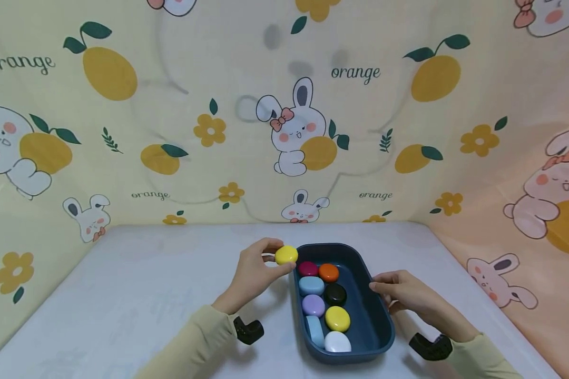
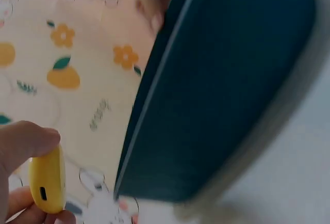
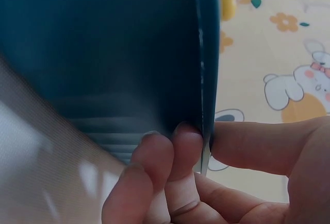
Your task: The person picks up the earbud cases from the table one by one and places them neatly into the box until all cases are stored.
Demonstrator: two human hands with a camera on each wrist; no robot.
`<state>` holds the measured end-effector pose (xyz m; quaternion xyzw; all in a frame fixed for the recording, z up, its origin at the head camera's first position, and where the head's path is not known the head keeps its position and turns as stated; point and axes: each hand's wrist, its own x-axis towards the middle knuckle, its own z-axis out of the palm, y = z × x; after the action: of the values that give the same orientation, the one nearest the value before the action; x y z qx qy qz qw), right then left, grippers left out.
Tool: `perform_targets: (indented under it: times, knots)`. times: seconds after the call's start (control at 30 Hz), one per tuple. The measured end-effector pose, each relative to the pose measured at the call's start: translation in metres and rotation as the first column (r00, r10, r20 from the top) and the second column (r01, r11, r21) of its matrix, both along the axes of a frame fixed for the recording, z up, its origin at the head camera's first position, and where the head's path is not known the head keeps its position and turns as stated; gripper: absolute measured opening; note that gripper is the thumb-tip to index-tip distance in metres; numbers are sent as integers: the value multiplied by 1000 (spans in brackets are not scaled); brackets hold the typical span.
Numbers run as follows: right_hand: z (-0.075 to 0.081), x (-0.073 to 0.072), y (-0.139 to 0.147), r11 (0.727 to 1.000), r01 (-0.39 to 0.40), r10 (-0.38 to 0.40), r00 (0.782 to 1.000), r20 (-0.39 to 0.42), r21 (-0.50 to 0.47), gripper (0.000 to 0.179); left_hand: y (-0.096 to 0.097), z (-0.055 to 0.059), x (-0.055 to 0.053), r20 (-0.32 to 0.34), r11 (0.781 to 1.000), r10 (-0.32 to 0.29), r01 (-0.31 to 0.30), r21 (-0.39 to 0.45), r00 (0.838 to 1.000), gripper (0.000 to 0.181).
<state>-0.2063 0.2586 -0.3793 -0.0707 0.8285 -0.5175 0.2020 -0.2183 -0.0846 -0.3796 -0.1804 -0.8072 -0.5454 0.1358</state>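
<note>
My left hand (image 1: 253, 271) pinches a glossy yellow rounded case (image 1: 286, 255) between thumb and fingers, at the far left corner of a dark blue tray (image 1: 367, 321). In the left wrist view that yellow case (image 2: 48, 177) stands on edge and shows a small dark slot like a charging port. My right hand (image 1: 408, 295) grips the tray's right rim. The right wrist view has the thumb on the inner side of the rim and curled fingertips (image 3: 153, 152) against the outer wall.
Inside the tray's left side sit several similar cases, among them a maroon one (image 1: 308, 269), an orange one (image 1: 329, 272), a black one (image 1: 334, 294), another yellow one (image 1: 337, 319) and a white one (image 1: 337, 341). A white table (image 1: 147, 295) lies beneath, with printed cloth (image 1: 208, 173) behind it.
</note>
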Motion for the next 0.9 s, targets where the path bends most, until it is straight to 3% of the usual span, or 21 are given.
perform_targets:
  times: [0.13, 0.3, 0.43, 0.63, 0.9]
  knots:
    - [1, 0, 1, 1000, -6, 6, 1000, -8, 1, 39, 14, 5, 12, -31, 997, -76, 76, -20, 997, 44]
    - [1, 0, 1, 1000, -11, 11, 1000, -7, 1, 37, 31, 6, 26, -60, 982, -183, 181, -48, 981, 44]
    - [2, 0, 0, 1000, -8, 8, 1000, 0, -3, 37, 42, 6, 34, -74, 970, -232, 225, -89, 970, 46]
    - [3, 1, -1, 1000, -9, 9, 1000, -2, -2, 37, 54, 6, 40, -88, 956, -286, 277, -97, 954, 46]
    - [3, 2, 0, 1000, -6, 6, 1000, -4, 10, 37, 66, 2, 44, -53, 932, -350, 342, -121, 935, 46]
